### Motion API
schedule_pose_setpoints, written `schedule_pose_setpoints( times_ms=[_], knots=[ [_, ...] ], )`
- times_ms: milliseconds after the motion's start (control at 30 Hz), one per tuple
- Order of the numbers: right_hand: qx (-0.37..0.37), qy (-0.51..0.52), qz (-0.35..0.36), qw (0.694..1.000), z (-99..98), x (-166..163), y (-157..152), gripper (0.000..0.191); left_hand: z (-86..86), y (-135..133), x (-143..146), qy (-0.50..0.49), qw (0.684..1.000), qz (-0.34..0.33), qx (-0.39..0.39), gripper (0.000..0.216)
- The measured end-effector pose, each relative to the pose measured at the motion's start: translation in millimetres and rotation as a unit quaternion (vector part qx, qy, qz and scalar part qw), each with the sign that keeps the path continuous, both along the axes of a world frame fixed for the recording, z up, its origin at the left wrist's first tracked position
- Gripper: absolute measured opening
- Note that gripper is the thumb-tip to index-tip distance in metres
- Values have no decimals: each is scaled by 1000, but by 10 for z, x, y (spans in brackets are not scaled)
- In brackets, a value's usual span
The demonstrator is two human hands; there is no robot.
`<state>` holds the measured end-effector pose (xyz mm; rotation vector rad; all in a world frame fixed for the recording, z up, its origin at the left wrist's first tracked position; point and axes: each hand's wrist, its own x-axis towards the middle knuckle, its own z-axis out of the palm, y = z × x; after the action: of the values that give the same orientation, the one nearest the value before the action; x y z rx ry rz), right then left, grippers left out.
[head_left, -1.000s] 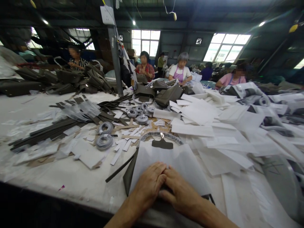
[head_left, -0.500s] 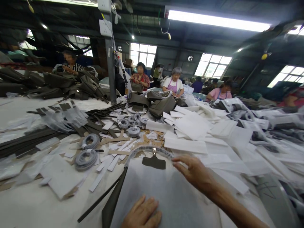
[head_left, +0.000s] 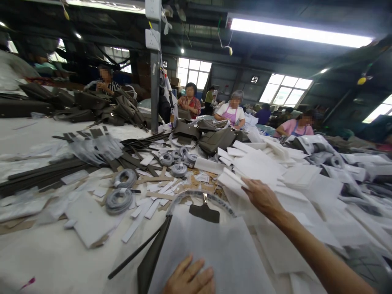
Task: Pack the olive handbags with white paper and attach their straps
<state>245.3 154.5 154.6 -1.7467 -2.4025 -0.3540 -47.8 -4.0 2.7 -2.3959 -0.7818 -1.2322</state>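
Bag [head_left: 148,261] under palm-down left grip [head_left: 190,278]

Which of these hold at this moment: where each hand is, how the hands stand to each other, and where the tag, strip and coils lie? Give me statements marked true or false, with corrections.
1. The left hand lies on a pale sheet over a dark bag. True.
2. The right hand is at the edge of a folded white sheet. True.
3. The two hands touch each other. False: they are apart.
4. The dark tag is under the left hand. False: the dark tag lies beyond it, at the pale sheet's far end.
5. The dark strip sticks out right of the bag. False: the dark strip sticks out to the left.
6. Wrapped coils lie left of the bag. True.
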Motion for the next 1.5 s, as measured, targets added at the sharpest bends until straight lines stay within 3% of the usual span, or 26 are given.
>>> schedule_pose_setpoints(
  times_ms=[167, 267, 367, 433, 500, 567, 633, 733, 800, 867, 967, 1100, 1300, 1367, 1500],
  knots=[
    [63, 36, 74, 995, 278, -236, -481, 47, 307, -101, -85, 95, 990, -32, -94, 26],
    [18, -42, -7, 999, 236, -146, -611, 41, 300, -104, -100, 112, 987, -46, -110, 41],
    [-7, -84, -44, 995, 227, -107, -632, 44, 194, -89, -56, 60, 994, -26, -86, 28],
    [5, -27, 30, 999, 270, -276, -681, 45, 167, -76, -38, 53, 995, -26, -82, 27],
    [-20, 71, 136, 988, 271, -590, -772, 30, 204, -67, -51, 78, 992, -37, -97, 35],
    [-91, 147, 204, 963, 143, -933, -868, 18, 280, -64, -90, 93, 988, -57, -113, 46],
    [-142, 163, 214, 953, -138, -1189, -933, 12, 365, -73, -139, 61, 987, -67, -134, 45],
    [-135, 128, 186, 965, -664, -1328, -977, 7, 515, -115, -191, -22, 975, -29, -218, 38],
    [-111, 107, 191, 969, -909, -1312, -995, 4, 652, -144, -174, -39, 954, 6, -296, 30],
    [-92, 93, 213, 968, -1012, -1278, -1014, 4, 799, -135, -90, 29, 935, 14, -354, 21],
    [-88, 87, 234, 964, -1008, -1257, -1035, 7, 921, 2, 143, 188, 918, 41, -346, 14],
    [-102, 150, 190, 965, -1002, -1232, -1022, 16, 795, 280, 390, 180, 918, 147, -320, 27],
    [-85, 356, 157, 917, -1025, -1120, -940, 22, 560, 319, 267, 122, 920, 212, -306, 22],
    [-78, 354, 133, 922, -1031, -1102, -928, 21, 544, 306, 232, 117, 924, 210, -297, 19],
    [-60, 231, 111, 965, -1047, -1105, -943, 20, 523, 341, 247, 108, 921, 227, -296, 24]
  ],
)
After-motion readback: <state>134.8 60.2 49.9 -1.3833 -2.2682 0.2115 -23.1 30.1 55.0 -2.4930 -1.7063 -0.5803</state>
